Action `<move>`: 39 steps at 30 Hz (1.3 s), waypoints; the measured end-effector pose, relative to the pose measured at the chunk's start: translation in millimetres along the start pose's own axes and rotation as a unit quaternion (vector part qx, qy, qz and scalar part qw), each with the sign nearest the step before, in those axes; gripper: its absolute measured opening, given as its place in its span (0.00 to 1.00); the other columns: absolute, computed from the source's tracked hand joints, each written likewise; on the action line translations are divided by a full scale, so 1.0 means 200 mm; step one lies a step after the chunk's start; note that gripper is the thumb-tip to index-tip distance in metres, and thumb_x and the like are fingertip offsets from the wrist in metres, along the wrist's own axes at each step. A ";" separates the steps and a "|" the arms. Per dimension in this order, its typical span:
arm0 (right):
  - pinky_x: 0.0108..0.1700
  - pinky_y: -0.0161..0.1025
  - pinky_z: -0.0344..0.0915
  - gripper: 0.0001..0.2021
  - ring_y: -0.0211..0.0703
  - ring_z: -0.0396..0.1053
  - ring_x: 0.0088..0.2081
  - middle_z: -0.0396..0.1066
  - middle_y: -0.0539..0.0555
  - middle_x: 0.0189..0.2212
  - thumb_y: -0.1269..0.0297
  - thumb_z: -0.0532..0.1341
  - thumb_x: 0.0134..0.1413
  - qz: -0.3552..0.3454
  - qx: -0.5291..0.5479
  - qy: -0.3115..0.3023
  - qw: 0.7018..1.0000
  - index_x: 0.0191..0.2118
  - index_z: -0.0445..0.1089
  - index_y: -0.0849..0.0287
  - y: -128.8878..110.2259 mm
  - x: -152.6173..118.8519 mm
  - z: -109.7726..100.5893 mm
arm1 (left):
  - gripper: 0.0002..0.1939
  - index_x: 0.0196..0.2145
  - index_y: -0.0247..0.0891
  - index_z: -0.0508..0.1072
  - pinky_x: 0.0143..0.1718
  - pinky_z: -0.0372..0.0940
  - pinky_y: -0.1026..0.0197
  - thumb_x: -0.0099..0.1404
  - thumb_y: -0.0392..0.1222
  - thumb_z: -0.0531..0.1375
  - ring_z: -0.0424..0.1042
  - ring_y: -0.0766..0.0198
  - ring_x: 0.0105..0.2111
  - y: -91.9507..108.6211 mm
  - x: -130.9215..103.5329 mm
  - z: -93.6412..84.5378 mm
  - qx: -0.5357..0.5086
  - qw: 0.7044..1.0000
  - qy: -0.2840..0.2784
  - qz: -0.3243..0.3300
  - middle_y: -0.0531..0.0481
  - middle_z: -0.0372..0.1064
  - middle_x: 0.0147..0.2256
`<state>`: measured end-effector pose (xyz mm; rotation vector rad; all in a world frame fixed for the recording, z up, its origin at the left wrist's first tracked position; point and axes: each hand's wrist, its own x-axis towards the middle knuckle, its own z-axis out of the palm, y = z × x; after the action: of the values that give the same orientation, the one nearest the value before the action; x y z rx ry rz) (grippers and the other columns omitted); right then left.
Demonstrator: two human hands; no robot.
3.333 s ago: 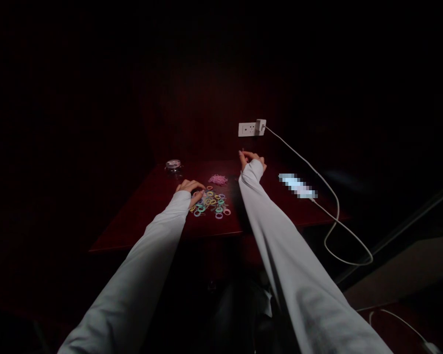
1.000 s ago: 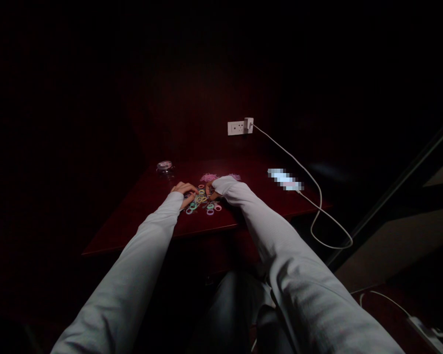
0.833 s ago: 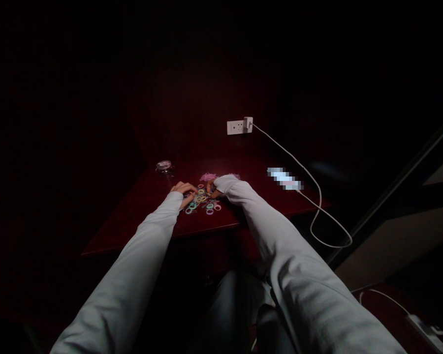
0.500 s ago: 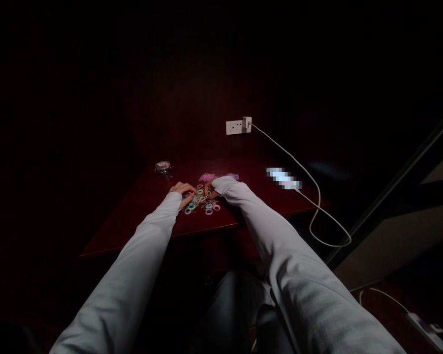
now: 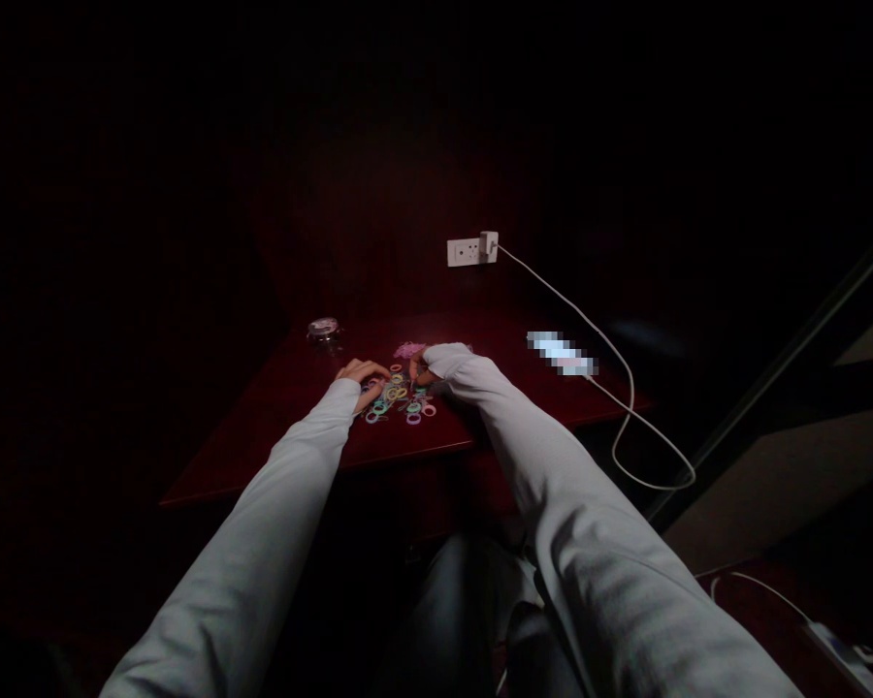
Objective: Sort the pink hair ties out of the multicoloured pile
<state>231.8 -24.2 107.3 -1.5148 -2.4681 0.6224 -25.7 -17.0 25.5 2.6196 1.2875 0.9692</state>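
Left hand, right hand at rings — picking, I judge | both grasps: I cannot tell | next needs fine pinch

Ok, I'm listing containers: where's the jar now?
In the head view, the jar sits on the table, back left, beyond the left hand and left of the pink pile.

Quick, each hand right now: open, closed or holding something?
Left hand: curved at the left of the colored rings; grip can't be told.
Right hand: bent over their right side; grip can't be told.
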 end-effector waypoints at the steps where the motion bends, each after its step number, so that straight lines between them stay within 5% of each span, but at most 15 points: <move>1: 0.35 0.33 0.60 0.11 0.38 0.70 0.32 0.77 0.46 0.31 0.67 0.69 0.51 0.004 0.000 0.007 1.000 0.42 0.82 0.55 0.00 0.00 0.00 | 0.12 0.48 0.47 0.82 0.55 0.66 0.51 0.73 0.45 0.59 0.72 0.52 0.49 0.00 0.00 0.00 -0.003 1.000 0.003 -0.002 0.49 0.82 0.47; 19: 0.36 0.35 0.57 0.13 0.40 0.68 0.35 0.76 0.49 0.35 0.61 0.68 0.53 -0.074 0.004 0.055 0.996 0.45 0.81 0.57 -0.13 0.03 0.03 | 0.13 0.42 0.46 0.83 0.53 0.67 0.51 0.70 0.56 0.65 0.72 0.52 0.46 0.03 0.02 -0.02 -0.026 1.000 0.000 -0.002 0.49 0.82 0.43; 39: 0.36 0.34 0.59 0.12 0.37 0.67 0.33 0.76 0.47 0.34 0.67 0.69 0.55 -0.047 0.074 0.062 0.994 0.46 0.84 0.56 -0.01 0.05 0.02 | 0.15 0.44 0.46 0.82 0.53 0.67 0.51 0.77 0.53 0.57 0.72 0.52 0.48 -0.02 0.01 -0.01 -0.012 1.000 0.010 0.004 0.47 0.83 0.44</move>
<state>224.2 -17.0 103.0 -1.3332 -2.3295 0.6581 -28.8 -13.4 27.4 2.6049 1.2629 1.0084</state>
